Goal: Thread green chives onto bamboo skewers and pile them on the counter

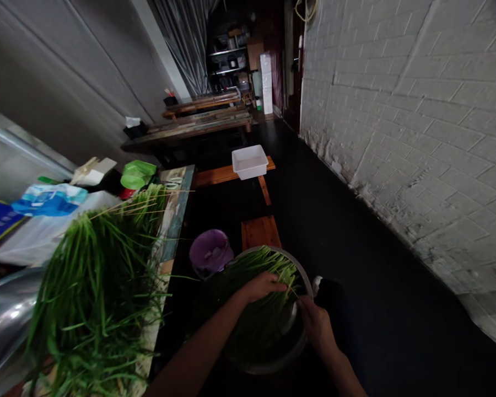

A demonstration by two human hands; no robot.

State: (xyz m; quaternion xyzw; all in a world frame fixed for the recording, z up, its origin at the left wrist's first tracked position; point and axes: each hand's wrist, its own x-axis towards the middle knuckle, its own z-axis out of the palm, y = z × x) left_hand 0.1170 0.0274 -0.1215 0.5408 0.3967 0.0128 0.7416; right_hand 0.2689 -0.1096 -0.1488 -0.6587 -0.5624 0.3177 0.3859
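A round metal basin (303,281) sits low in front of me, filled with long green chives (258,320). My left hand (262,286) lies on top of the chives in the basin with fingers curled over a bunch of them. My right hand (316,325) is at the basin's right rim, fingers closed around the ends of some stalks. A thin stick or stalk runs between the two hands.
A big heap of chives (95,286) lies on a table (176,220) at my left, with plastic bags and a green bag behind. A purple bucket (210,253), wooden stools (260,231) and a white tub (250,161) stand ahead. A white brick wall runs along the right.
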